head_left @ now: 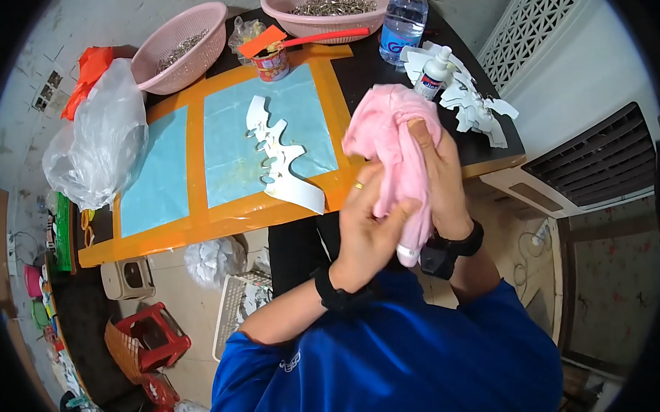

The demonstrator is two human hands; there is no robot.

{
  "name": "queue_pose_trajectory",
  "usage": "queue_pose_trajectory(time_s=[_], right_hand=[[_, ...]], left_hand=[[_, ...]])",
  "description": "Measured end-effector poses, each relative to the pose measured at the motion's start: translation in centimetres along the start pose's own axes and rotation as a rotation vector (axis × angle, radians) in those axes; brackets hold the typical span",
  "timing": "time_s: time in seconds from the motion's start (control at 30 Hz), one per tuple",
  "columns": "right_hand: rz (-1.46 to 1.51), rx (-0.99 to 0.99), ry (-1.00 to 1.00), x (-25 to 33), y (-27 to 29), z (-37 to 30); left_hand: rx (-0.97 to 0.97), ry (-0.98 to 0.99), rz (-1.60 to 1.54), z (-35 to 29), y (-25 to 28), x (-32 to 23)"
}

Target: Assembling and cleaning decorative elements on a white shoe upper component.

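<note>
A pink cloth (pixel 394 129) hangs bunched between my two hands, over the table's front right edge. My left hand (pixel 371 222) has its fingers closed on the lower part of the cloth. Higher up, my right hand (pixel 440 168) grips it from the right, thumb lying on top. A small pale tip shows at the cloth's lower end; what it is I cannot tell. To the left, apart from both hands, a white cut-out piece (pixel 287 160) with a jagged outline and rounded notches lies on a light blue sheet (pixel 227 133).
Pink baskets (pixel 215 12) (pixel 280 2) of small metal pieces stand at the back. Nearby are a snack cup (pixel 271 65), a water bottle (pixel 405 26), a small white bottle (pixel 433 75) and white scraps (pixel 477 107). A plastic bag (pixel 99 139) sits left; a red stool (pixel 155 335) stands below.
</note>
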State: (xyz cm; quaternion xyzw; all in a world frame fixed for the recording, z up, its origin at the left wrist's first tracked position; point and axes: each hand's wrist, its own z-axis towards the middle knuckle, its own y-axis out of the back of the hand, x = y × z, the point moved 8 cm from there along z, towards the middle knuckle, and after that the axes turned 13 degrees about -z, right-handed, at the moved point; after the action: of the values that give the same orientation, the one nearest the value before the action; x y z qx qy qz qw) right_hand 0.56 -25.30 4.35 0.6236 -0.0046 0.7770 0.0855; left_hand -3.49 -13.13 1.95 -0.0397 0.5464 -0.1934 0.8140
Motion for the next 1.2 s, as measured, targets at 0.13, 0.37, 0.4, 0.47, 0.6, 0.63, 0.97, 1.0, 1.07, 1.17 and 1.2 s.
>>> queue_pose_trajectory(time_s=[0.13,0.37,0.4,0.47,0.6,0.63,0.97,1.0,1.07,1.17,1.2], right_hand=[[-0.039,0.029,0.16,-0.9,-0.8,-0.8],[-0.441,-0.047,0.259,-1.9,0.4,-2.9],[-0.463,-0.074,0.235,-2.2,1.4,-2.8],[-0.545,-0.091,0.301,-1.4,2.9,-2.4],[-0.336,-0.127,0.169,-1.3,4.2,-1.2],[-0.408,-0.12,0.187,-1.3,4.5,-0.6],[-1.047,0.178,0.51,0.5,1.1,2.3],[-0.966,0.17,0.529,1.5,0.8,2.4],[-0.804,0.148,0.563,3.4,0.1,3.0],[-0.575,0.287,0.44,2.6,-2.3,4.3],[-0.54,0.357,0.386,1.8,-3.5,4.9]], left_hand=[[-0.173,0.129,-0.234,2.2,2.7,2.1],[-0.189,0.439,-0.488,3.2,2.3,4.2],[-0.126,0.467,-0.45,3.0,1.9,4.5],[-0.024,0.51,-0.36,2.2,1.7,5.7],[0.106,0.368,-0.292,3.0,0.7,4.7],[0.149,0.377,-0.251,3.0,0.8,4.4],[-0.024,0.113,0.584,4.6,15.0,-3.7],[-0.053,0.174,0.685,4.8,17.3,-3.9],[-0.088,0.242,0.668,5.1,21.8,-2.7],[-0.105,0.209,0.824,7.0,22.7,-2.2],[-0.097,0.203,0.889,7.7,22.5,-1.8]])
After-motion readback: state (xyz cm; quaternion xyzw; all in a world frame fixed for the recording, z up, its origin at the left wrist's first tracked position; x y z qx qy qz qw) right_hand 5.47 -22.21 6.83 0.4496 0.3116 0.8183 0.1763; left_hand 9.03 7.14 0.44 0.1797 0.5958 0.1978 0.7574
